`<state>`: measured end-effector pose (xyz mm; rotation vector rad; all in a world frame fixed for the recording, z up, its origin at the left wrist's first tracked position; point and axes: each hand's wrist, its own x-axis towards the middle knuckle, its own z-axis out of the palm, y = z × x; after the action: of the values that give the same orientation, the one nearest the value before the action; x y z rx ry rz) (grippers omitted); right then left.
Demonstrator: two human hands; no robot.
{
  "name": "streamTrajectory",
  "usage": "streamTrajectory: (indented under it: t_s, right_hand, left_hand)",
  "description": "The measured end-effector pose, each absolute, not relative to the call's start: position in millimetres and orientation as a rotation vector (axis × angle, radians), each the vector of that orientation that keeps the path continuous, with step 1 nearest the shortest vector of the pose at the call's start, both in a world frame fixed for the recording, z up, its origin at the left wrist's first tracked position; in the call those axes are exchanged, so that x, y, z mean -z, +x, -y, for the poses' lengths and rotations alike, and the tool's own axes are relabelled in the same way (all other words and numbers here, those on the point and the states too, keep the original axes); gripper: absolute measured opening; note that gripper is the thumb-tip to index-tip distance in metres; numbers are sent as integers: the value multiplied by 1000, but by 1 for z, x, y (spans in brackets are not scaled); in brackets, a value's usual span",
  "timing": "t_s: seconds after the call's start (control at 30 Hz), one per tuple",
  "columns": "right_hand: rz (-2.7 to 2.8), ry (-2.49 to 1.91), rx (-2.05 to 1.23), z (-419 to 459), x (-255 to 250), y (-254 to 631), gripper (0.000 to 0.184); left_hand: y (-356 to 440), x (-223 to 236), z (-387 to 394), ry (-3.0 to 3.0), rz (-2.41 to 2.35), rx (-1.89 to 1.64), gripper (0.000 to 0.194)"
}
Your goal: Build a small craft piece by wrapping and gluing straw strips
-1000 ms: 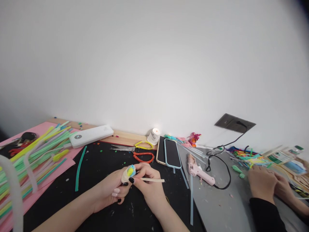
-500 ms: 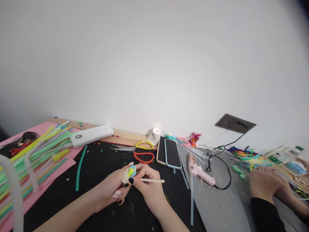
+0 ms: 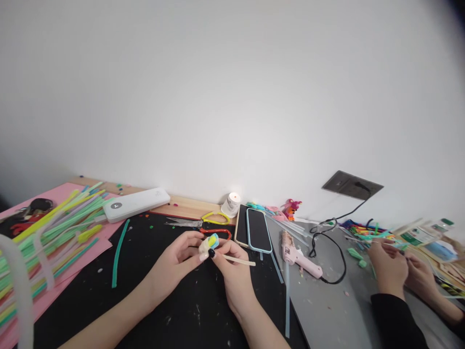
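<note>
A small fuzzy pipe-cleaner piece (image 3: 204, 248), cream with a yellow and blue top, is held between my two hands above the black mat. My left hand (image 3: 174, 259) is closed on its left side, thumb in front and fingers behind. From the right, my right hand (image 3: 234, 271) pinches its edge with a dark-nailed thumb. A cream pipe cleaner end (image 3: 243, 262) sticks out to the right past my right fingers. Just behind my hands lie scissors (image 3: 185, 223) with one yellow and one red handle. Part of the piece is hidden by my fingers.
Pipe cleaners (image 3: 69, 218) lie on pink paper at left beside a white power bank (image 3: 136, 205). Two stacked phones (image 3: 258, 230), a paper cup (image 3: 231, 206) and a pink glue gun (image 3: 301, 261) with a cord sit behind and right. A co-worker's hands (image 3: 390, 266) work at far right.
Both hands have risen slightly and shifted right with the piece, which has turned. My left hand now pinches it from the side rather than cradling it. The co-worker's hands have moved apart.
</note>
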<state>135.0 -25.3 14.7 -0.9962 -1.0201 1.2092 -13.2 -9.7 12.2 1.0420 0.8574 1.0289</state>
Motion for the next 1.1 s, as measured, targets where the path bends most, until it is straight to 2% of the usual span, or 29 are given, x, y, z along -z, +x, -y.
streamTrajectory:
  t_s: [0.2,0.47,0.87,1.1]
  right_hand:
    - [1020,-975,-1242,26,-13,133,19]
    - [1015,-948,-1280,27,-14,132,15]
    - [981,-942,-1344,27,-11,132,20]
    - [1094,-1047,-1163,24,-10,136,14]
  left_hand:
    - [-12,-10,13,1194,-904,-1104,31]
    - [-12,-10,14,1209,-896,-1106,38]
    - [-13,-11,16,1375,-1024,-1144,23]
    - [-15,-10,17,1446,-1060,-1131,22]
